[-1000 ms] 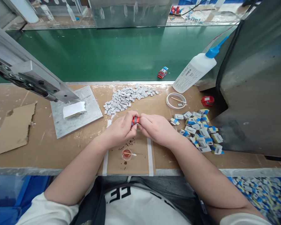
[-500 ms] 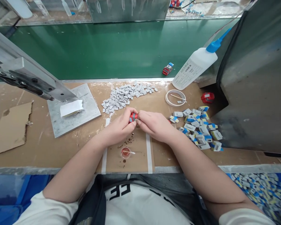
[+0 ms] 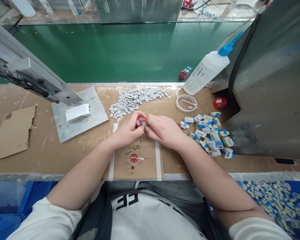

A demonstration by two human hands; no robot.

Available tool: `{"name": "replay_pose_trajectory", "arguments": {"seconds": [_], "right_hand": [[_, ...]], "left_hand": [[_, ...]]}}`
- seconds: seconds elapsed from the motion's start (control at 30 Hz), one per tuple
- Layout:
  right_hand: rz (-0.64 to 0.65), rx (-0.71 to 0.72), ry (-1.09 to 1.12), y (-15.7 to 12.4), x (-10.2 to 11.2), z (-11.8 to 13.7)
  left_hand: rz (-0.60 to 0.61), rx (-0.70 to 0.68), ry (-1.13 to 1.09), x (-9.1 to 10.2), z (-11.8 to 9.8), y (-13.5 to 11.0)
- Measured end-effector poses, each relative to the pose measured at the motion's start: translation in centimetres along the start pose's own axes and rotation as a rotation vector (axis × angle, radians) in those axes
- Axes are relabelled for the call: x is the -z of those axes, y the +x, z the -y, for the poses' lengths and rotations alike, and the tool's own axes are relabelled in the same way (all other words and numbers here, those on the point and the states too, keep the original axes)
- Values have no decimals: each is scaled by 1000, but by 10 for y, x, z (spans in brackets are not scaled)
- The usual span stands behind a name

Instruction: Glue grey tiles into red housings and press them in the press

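Note:
A small red toy car (image 3: 140,122) with grey parts is held between my hands above the middle of the bench. My left hand (image 3: 128,132) is closed around its left side, with thumb and fingers gripping it. The fingers of my right hand (image 3: 162,130) are closed on its right end; whether they also pinch a smaller part is hidden. Below my hands is a small round dish (image 3: 132,162) of reddish liquid with a cotton swab (image 3: 140,158) across it. Beyond them lies a heap of small grey-white pieces (image 3: 130,101).
Right: a pile of white, blue and yellow blocks (image 3: 211,135), a tape roll (image 3: 177,106), a glue bottle (image 3: 202,75) and a red car (image 3: 219,103). Another car (image 3: 185,72) sits on the green belt (image 3: 115,53). Left: a metal plate (image 3: 97,115) under a metal arm (image 3: 43,81), and cardboard (image 3: 13,136).
The car on the green belt has moved right, towards the glue bottle. More of the toy car in my hands shows now. The whole view has shifted slightly.

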State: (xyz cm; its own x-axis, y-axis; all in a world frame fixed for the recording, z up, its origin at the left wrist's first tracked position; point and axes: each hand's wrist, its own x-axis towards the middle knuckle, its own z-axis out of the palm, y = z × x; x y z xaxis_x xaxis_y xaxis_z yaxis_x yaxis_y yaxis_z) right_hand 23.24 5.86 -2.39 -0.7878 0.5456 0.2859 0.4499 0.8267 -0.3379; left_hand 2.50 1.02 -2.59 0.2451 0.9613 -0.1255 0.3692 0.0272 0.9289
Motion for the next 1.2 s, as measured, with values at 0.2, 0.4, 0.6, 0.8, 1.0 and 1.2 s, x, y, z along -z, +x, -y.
{"name": "replay_pose_trajectory", "arguments": {"seconds": [0.2,0.4,0.6,0.8,1.0,1.2], "right_hand": [[-13,324,216,-10,12,13],[287,450,211,-11,-3,34],[302,493,109,-8,-5,37],[209,516,92,-9,-13,36],[158,485,289,-9,-16,31],[264,410,492,-9,-15,31]], "left_hand": [[-74,-124,-429,13,11,13],[-131,-165,-415,10,15,18],[-132,-123,-381,6,17,19],[-91,-127,-410,6,19,19],[-78,-148,-392,4,19,20],[-74,-158,-402,2,19,19]]}}
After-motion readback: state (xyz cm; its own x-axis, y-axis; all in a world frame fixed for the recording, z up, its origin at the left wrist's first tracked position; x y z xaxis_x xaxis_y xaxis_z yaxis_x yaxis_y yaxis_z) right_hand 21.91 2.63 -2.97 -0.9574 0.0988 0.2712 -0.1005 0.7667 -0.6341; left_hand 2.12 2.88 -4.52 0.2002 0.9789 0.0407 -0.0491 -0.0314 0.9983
